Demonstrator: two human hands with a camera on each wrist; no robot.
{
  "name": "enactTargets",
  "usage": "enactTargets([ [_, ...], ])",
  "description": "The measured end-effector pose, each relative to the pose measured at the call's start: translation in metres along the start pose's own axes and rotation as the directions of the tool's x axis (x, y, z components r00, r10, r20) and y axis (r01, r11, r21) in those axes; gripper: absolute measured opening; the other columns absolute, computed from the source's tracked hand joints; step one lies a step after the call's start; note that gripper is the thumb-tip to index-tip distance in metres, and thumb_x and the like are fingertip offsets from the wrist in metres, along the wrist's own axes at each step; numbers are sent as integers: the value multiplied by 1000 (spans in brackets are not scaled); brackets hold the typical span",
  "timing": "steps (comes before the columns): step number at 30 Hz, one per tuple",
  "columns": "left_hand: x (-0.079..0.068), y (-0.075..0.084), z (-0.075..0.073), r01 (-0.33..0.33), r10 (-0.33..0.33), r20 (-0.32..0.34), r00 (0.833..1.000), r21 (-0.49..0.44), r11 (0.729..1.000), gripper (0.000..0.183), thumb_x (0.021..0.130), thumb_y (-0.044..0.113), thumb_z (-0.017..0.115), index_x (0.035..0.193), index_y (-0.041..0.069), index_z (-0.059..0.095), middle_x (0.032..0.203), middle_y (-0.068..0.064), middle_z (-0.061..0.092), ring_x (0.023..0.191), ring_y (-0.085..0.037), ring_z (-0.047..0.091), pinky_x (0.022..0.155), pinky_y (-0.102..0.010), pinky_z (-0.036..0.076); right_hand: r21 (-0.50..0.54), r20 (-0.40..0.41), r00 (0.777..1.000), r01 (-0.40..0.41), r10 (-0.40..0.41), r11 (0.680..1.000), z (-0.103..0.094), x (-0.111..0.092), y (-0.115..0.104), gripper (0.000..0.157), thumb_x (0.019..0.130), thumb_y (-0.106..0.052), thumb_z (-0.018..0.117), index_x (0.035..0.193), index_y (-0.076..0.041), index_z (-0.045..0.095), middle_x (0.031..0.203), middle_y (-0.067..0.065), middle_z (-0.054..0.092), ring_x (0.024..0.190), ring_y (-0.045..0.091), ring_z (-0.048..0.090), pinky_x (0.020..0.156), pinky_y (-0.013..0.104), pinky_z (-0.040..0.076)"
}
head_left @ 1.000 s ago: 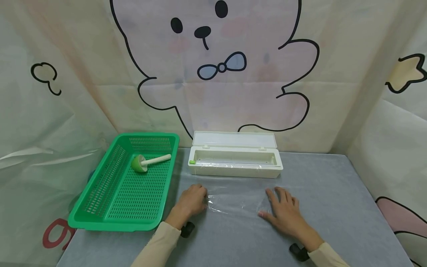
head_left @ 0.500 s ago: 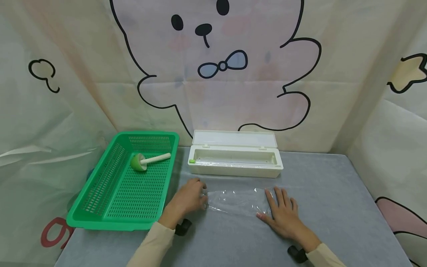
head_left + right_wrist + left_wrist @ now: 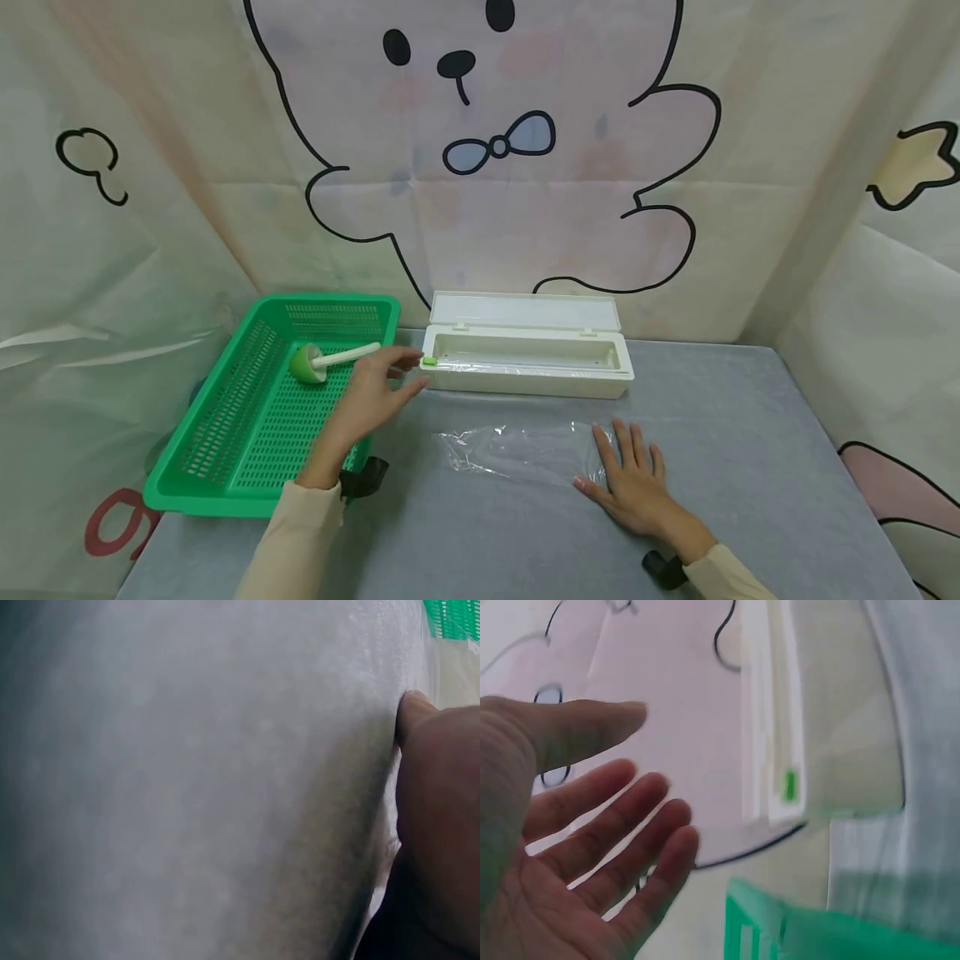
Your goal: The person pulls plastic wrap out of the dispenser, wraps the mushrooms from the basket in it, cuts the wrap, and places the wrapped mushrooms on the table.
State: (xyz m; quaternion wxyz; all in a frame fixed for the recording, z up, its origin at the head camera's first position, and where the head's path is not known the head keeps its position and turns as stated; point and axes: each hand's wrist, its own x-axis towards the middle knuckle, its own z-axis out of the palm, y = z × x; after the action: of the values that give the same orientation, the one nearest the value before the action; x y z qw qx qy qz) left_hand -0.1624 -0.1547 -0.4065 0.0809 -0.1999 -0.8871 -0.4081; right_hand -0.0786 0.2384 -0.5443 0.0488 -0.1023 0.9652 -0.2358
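A piece of clear plastic wrap (image 3: 517, 450) lies flat on the grey table, glossy and a little wrinkled at its left end. My right hand (image 3: 633, 487) rests with spread fingers on the wrap's right end. In the head view my left hand (image 3: 371, 392) is raised between the green basket and the white box (image 3: 525, 382), its fingertips near the box's left end. The left wrist view shows that hand (image 3: 607, 832) with fingers extended and nothing in them. The box's lid (image 3: 525, 311) stands up at the back, and a small green slider (image 3: 429, 362) sits at its front left corner.
A green plastic basket (image 3: 247, 506) stands at the left. Inside it lies a green, dome-headed tool (image 3: 306, 364) with a white handle, partly overlapped by my left hand. Behind the table (image 3: 525, 550) hangs a cloth printed with a cartoon bear (image 3: 480, 217).
My left hand has let go of the wrap's left end and moved up and left toward the box's left corner. The right hand stays on the wrap.
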Motion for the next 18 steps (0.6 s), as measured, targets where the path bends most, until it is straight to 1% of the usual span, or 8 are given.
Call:
enactTargets([
  [2,2,-6,-11,36,-38,-49,998,-35,999,38,90,9,78,123,-4,66,113,-20,69,106,-35,65,89,-52,56,-13,8,1000,-5,5,1000,1,1,1,93,96,-61,59,160,-5,22,162,32,7,148,54,-5,109,73,-8],
  [4,4,-14,-22,79,-86,-98,992,-66,995,40,91,11,78,126,-3,65,115,-20,68,108,-35,64,92,-52,54,-27,21,1000,-12,12,1000,2,2,3,94,96,-63,57,160,-5,20,163,32,5,149,53,-6,110,72,-9],
  [7,5,-27,-36,133,-150,-159,976,-113,985,43,94,16,76,131,-1,63,121,-20,66,113,-35,62,96,-53,51,-44,40,999,-23,25,999,2,2,4,95,96,-64,55,161,-5,19,164,31,3,149,52,-8,110,72,-10],
  [9,5,-37,-44,150,-173,-198,965,-124,981,46,95,18,75,134,-1,60,127,-21,64,116,-37,60,99,-52,49,-40,40,999,-23,25,999,2,3,5,95,96,-64,55,161,-6,18,164,31,3,149,53,-8,110,72,-10],
  [12,4,-52,-52,174,-201,-256,946,-125,977,48,96,17,73,137,-3,58,133,-24,60,120,-39,57,101,-51,47,-39,41,999,-25,26,999,3,3,5,95,96,-65,55,161,-6,18,164,31,3,149,53,-8,110,72,-10],
  [15,2,-67,-59,211,-234,-293,927,-107,972,51,96,16,73,140,-4,55,137,-25,58,124,-40,54,104,-50,44,-38,46,999,-28,30,999,3,3,5,96,96,-65,55,161,-5,18,164,31,2,149,52,-9,110,72,-11],
  [18,-2,-80,-65,270,-288,-299,910,-104,957,57,97,18,72,145,-4,51,144,-25,53,131,-42,48,107,-54,41,-42,51,998,-34,36,999,2,3,4,96,96,-65,54,161,-5,18,164,31,2,149,52,-10,110,72,-11],
])
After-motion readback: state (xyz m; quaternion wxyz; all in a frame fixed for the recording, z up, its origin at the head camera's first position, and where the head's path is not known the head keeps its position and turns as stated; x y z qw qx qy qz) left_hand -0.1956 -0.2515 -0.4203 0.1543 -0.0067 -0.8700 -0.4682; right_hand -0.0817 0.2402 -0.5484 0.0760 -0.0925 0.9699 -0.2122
